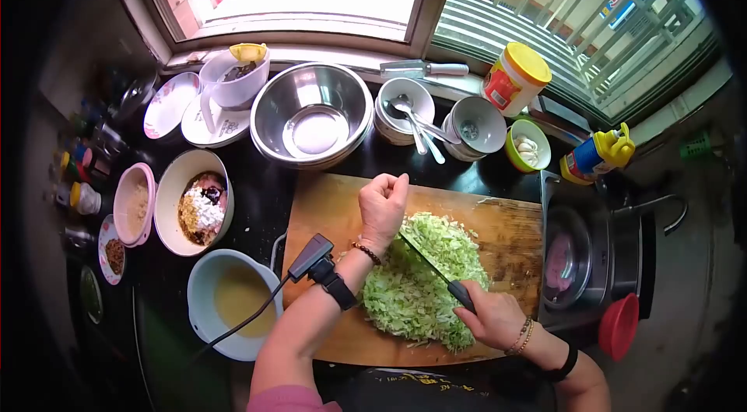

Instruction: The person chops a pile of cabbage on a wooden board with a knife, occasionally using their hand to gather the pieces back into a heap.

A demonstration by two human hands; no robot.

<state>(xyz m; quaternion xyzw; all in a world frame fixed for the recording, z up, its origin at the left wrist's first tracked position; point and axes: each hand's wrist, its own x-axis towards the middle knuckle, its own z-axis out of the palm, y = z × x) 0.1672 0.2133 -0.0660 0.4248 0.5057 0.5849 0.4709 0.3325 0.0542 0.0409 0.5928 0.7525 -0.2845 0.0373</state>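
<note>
A heap of chopped green cabbage point(424, 276) covers the middle of a wooden cutting board point(327, 202). My right hand point(490, 317) grips the dark handle of a knife point(436, 270) whose blade runs up-left across the heap. My left hand point(383, 204) is closed in a fist and rests over the far end of the blade at the heap's upper left edge. A black device is strapped to my left wrist, with a cable running off to the lower left.
Behind the board stand a steel bowl point(311, 112), white cups with spoons point(405, 105), a yellow-lidded jar point(515, 77) and a green bowl point(527, 146). Left are a bowl of mixed ingredients point(194, 202), a pink bowl point(134, 204) and a blue bowl of yellow liquid point(233, 303). A sink point(568, 256) lies right.
</note>
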